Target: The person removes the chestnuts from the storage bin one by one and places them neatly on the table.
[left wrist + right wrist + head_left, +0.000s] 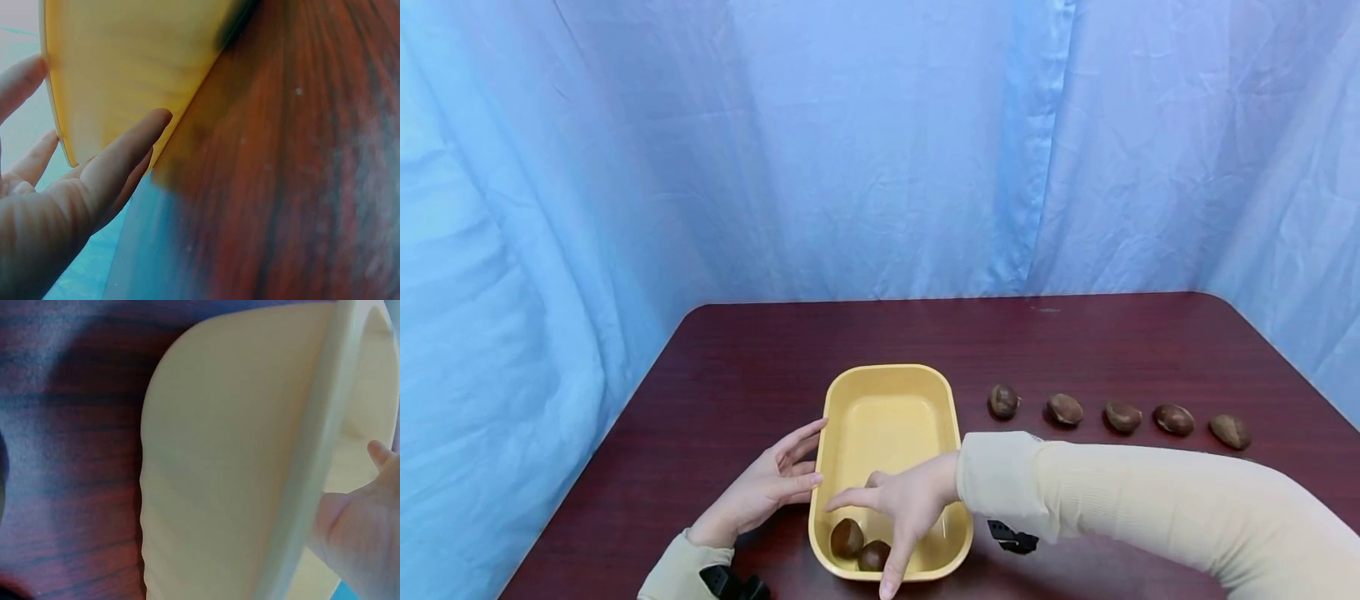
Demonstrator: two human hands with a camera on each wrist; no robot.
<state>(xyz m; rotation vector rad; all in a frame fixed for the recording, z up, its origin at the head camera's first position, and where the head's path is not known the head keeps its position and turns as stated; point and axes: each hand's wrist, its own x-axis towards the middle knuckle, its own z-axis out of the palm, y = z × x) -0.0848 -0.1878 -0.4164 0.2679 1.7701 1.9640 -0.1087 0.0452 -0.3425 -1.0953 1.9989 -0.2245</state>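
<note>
A yellow plastic tray (891, 379) stands on the table, with two chestnuts (847, 538) in its near left corner. My left hand (767, 486) touches the tray's left side, its fingers fairly straight along the rim and outer wall. In the left wrist view, the fingertips (159, 119) lie against that yellow wall. Over the near part of the tray is my right hand (902, 504), thumb and index finger spread apart, and no object shows in it. The right wrist view shows part of this hand (365, 519) beyond the tray's rim.
Several more chestnuts (1064, 409) lie in a row on the dark red wooden table (760, 350), right of the tray. My right sleeve (1120, 483) passes in front of them. Blue curtains (865, 150) hang behind and on both sides.
</note>
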